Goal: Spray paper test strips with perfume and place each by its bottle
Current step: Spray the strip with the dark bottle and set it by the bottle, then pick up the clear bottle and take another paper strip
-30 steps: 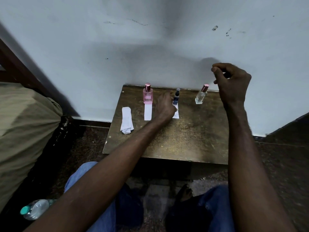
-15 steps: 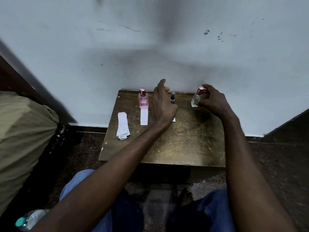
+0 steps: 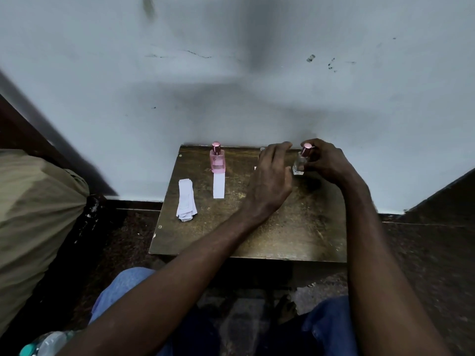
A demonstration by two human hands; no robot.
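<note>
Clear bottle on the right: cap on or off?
On. The pink cap still sits atop the clear bottle, with the right hand around it.

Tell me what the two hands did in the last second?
The right hand came down from the air and took hold of the clear bottle at its pink cap. The left hand left the strip by the small dark bottle and swung right, open, towards the clear bottle. The pink bottle, its strip and the strip pile stayed put.
</note>
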